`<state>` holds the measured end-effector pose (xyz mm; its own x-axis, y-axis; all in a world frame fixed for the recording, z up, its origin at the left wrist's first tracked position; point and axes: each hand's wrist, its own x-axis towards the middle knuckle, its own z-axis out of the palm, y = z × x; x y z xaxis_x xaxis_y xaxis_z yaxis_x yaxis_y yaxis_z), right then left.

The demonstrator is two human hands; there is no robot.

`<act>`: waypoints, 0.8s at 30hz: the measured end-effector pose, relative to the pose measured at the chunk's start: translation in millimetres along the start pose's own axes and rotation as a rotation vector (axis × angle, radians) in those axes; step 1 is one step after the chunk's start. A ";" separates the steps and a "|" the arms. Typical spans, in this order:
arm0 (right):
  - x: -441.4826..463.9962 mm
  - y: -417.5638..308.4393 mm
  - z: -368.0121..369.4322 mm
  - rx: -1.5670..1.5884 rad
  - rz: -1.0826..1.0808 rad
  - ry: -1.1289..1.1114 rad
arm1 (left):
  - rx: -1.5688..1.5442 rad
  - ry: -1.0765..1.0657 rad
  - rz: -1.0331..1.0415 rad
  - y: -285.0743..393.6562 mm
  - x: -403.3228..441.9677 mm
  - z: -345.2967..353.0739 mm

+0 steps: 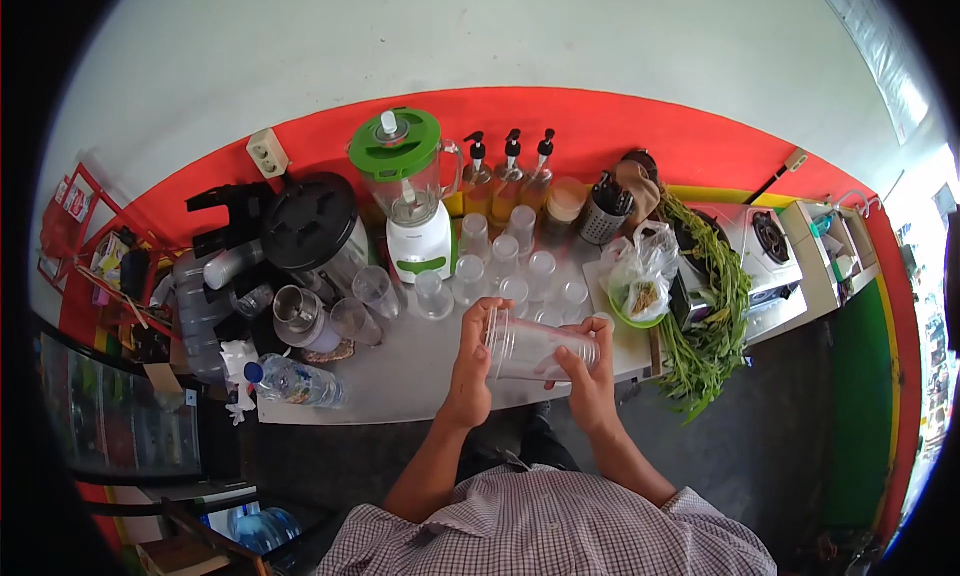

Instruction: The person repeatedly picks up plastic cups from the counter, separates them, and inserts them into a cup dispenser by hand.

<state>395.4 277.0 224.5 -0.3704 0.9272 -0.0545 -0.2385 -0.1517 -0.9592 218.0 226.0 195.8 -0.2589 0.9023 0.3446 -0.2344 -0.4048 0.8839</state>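
Seemingly partway done.
Clamping nested plastic cups mid-frame between left fingers and right fingers, unseparated; with other cups already on surface above centre.

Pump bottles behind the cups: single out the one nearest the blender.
The leftmost pump bottle; it stands just right of the blender, while the middle bottle and rightmost bottle stand farther along the row.

The cups are clear, the blender base white (lid green), the shirt checked.
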 end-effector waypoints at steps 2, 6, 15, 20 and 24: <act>-10.5 3.0 11.9 -0.088 -0.097 0.023 | 0.041 0.020 -0.025 8.9 -10.1 -4.1; -22.3 26.5 18.8 -0.212 -0.264 -0.010 | 0.089 0.058 -0.078 22.4 -30.2 -18.4; -23.2 30.5 31.6 -0.362 -0.441 -0.224 | 0.062 0.251 -0.192 42.9 -65.8 -28.1; -18.4 20.9 46.7 -0.074 -0.052 -0.333 | 0.186 0.321 -0.099 54.6 -77.7 -32.2; -18.0 22.9 47.4 -0.059 0.009 -0.419 | 0.216 0.244 -0.070 70.8 -90.3 -37.2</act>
<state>354.0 240.5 216.7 -0.7082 0.7047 0.0426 -0.1860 -0.1280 -0.9742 190.0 110.4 215.5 -0.4720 0.8543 0.2179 -0.0625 -0.2790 0.9582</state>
